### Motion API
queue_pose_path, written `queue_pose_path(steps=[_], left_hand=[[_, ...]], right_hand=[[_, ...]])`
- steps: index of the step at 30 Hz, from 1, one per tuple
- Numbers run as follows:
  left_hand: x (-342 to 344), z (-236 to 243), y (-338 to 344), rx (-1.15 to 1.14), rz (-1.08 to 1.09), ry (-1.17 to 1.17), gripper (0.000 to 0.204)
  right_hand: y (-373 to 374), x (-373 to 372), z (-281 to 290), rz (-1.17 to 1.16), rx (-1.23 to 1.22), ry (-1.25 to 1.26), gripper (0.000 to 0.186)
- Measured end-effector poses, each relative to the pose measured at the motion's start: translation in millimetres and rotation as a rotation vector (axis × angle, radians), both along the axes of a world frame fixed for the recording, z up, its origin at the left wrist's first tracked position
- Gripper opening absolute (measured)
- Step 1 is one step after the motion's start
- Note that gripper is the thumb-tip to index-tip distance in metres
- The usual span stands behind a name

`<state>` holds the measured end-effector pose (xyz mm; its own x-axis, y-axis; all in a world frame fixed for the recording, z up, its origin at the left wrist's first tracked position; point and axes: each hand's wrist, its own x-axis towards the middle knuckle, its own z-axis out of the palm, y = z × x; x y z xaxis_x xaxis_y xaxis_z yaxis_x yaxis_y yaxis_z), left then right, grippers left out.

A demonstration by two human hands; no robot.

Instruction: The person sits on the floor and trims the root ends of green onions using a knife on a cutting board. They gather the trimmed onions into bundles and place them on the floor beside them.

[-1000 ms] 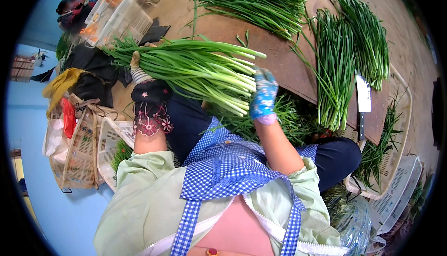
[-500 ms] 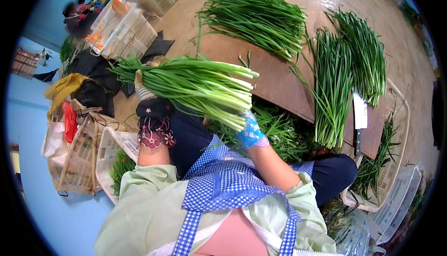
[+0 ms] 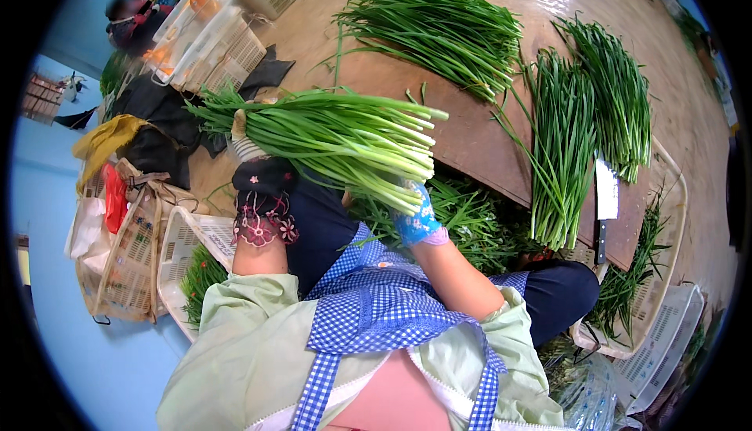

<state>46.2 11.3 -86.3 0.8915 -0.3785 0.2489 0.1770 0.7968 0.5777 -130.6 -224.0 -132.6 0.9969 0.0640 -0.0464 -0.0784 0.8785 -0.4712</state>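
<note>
A thick bunch of garlic chives (image 3: 337, 137) lies across in front of me, leafy tops to the left and pale stem ends to the right. My left hand (image 3: 244, 139), gloved and with a dark embroidered cuff, is closed around it near the leafy end, thumb on top. Under the pale ends is my right hand (image 3: 410, 190), in a blue flowered cuff. The stems cover its fingers, so its grip is hidden. Below the bunch, loose green leaves (image 3: 470, 227) are heaped by my lap.
On the brown board (image 3: 462, 141) rest a far chive pile (image 3: 439, 31) and two right-hand piles, one nearer (image 3: 562, 149) and one farther (image 3: 611, 94). A cleaver (image 3: 606, 192) lies beside them. Crates (image 3: 219, 51) stand far left; another crate (image 3: 674, 219) stands right. A person (image 3: 129, 23) sits beyond.
The bunch has shifted slightly right, its stem ends spreading a little more. My right hand has moved slightly left beneath them. My left hand keeps its hold.
</note>
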Motion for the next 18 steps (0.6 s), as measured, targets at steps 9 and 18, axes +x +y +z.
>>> queue_pose_path(steps=[9, 18], left_hand=[[-11.0, 10.4, -0.4, -0.026, 0.108, 0.262, 0.040], [-2.0, 42.0, 13.7, -0.040, 0.527, 0.430, 0.030]], right_hand=[[-50.2, -64.0, 31.7, -0.237, 0.240, 0.294, 0.015], [-86.8, -81.1, 70.3, -0.611, -2.020, 0.010, 0.033]])
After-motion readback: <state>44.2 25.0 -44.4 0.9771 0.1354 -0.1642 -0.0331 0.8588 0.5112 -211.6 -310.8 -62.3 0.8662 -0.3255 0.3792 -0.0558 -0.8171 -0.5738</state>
